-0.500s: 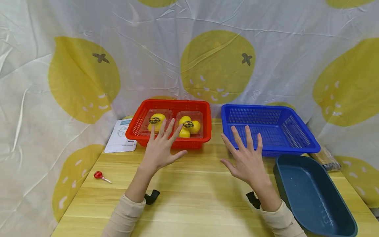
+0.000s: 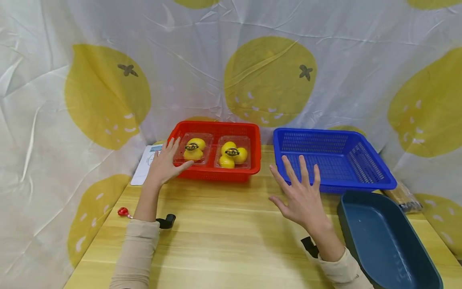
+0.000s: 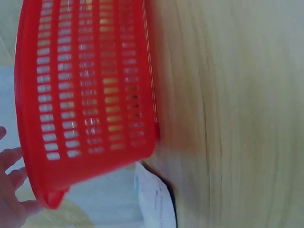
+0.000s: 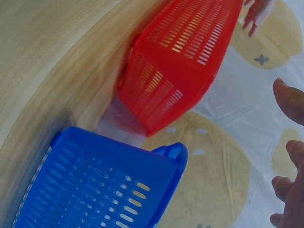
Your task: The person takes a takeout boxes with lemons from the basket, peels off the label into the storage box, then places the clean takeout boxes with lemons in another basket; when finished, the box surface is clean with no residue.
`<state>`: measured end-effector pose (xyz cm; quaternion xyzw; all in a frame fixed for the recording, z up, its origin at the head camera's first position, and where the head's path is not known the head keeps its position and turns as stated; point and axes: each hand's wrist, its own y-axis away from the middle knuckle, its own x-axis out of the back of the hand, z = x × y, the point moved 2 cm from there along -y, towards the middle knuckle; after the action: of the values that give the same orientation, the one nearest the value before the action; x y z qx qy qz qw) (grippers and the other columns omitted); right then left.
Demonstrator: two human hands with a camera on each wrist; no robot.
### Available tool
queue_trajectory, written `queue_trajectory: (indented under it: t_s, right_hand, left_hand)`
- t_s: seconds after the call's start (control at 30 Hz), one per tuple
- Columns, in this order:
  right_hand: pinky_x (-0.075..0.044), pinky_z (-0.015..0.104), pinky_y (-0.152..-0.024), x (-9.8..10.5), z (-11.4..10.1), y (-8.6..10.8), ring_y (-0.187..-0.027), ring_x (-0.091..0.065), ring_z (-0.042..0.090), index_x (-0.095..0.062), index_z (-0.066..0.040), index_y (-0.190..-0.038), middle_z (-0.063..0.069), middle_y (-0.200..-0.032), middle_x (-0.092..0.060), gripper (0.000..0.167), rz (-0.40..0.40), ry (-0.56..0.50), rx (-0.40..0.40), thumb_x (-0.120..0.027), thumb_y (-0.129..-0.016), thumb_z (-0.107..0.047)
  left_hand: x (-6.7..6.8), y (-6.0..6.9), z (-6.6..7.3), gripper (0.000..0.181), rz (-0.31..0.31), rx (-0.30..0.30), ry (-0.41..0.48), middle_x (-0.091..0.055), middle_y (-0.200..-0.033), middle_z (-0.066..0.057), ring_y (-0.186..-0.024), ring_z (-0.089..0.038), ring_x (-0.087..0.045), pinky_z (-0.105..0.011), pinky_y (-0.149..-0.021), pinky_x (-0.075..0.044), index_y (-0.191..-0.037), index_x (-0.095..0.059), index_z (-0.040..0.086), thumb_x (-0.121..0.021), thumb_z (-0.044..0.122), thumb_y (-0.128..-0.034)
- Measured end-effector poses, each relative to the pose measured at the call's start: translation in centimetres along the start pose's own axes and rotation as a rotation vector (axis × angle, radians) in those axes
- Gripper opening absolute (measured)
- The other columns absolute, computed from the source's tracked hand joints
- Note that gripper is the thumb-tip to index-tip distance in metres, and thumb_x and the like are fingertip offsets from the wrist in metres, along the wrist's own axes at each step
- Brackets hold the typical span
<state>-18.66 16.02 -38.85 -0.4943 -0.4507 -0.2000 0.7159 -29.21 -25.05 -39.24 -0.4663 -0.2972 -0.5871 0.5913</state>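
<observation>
In the head view, my left hand (image 2: 163,166) hovers by the left end of a red basket (image 2: 216,174), fingers spread and nothing held. Two clear plastic boxes, one on the left (image 2: 208,157) and one on the right (image 2: 246,162), sit inside that basket with yellow lemons (image 2: 226,161) in them. My right hand (image 2: 300,200), fingers also spread and holding nothing, is over the front left corner of a blue basket (image 2: 361,186). The left wrist view shows my fingers (image 3: 10,178) near the red basket's rim (image 3: 28,161); whether they touch it, I cannot tell.
A dark teal tub (image 2: 388,241) stands at the right, in front of the blue basket. Behind it lies a clear-wrapped packet (image 2: 406,196). A white printed sheet or pouch (image 2: 142,166) lies left of the red basket, and a red lollipop (image 2: 123,211) is near the table's left edge.
My left hand has moved left, from in front of the red basket to its left end, uncovering the boxes of lemons. The right hand has stayed nearly still.
</observation>
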Motion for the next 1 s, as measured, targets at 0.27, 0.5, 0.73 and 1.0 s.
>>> queue_trajectory:
  t_s: [0.27, 0.5, 0.73, 1.0]
  right_hand:
    - [-0.005, 0.073, -0.111, -0.2, -0.2, 0.0, -0.150, 0.005, 0.043, -0.023, -0.032, -0.155, 0.007, -0.166, -0.008, 0.090, 0.001, 0.013, 0.007, -0.064, -0.080, -0.058]
    - [-0.009, 0.074, -0.110, -0.5, -0.3, -0.1, -0.150, 0.003, 0.043, -0.026, -0.030, -0.155, 0.010, -0.164, -0.017, 0.086, 0.017, -0.004, 0.036, -0.061, -0.082, -0.060]
    - [-0.006, 0.072, -0.112, -0.9, -0.6, -0.3, -0.151, 0.003, 0.042, -0.027, -0.031, -0.154, 0.009, -0.165, -0.015, 0.088, -0.008, -0.016, 0.032, -0.067, -0.080, -0.055]
    - [-0.014, 0.071, -0.111, -1.1, -0.7, -1.2, -0.150, -0.007, 0.043, -0.031, -0.030, -0.153, 0.011, -0.163, -0.020, 0.086, 0.006, 0.003, 0.049, -0.069, -0.079, -0.054]
  left_hand:
    - [-0.2, -0.8, -4.0, 0.097, 0.014, 0.116, 0.267, -0.031, -0.156, -0.020, -0.132, -0.045, -0.041, -0.069, -0.107, -0.032, -0.159, -0.008, 0.021, -0.055, 0.066, -0.0869]
    - [-1.4, -0.5, -5.0, 0.100, 0.000, 0.159, 0.323, -0.014, -0.164, -0.016, -0.142, -0.043, -0.030, -0.065, -0.111, -0.030, -0.158, -0.007, 0.014, -0.059, 0.062, -0.0866]
    - [-1.4, -0.2, -5.4, 0.102, -0.014, 0.169, 0.362, -0.008, -0.165, -0.013, -0.149, -0.040, -0.015, -0.065, -0.115, -0.022, -0.157, -0.006, 0.010, -0.062, 0.057, -0.0864]
    - [-1.2, -0.3, -5.6, 0.104, -0.070, 0.175, 0.386, -0.006, -0.166, -0.008, -0.149, -0.040, -0.016, -0.065, -0.113, -0.026, -0.158, -0.006, 0.016, -0.066, 0.057, -0.0839]
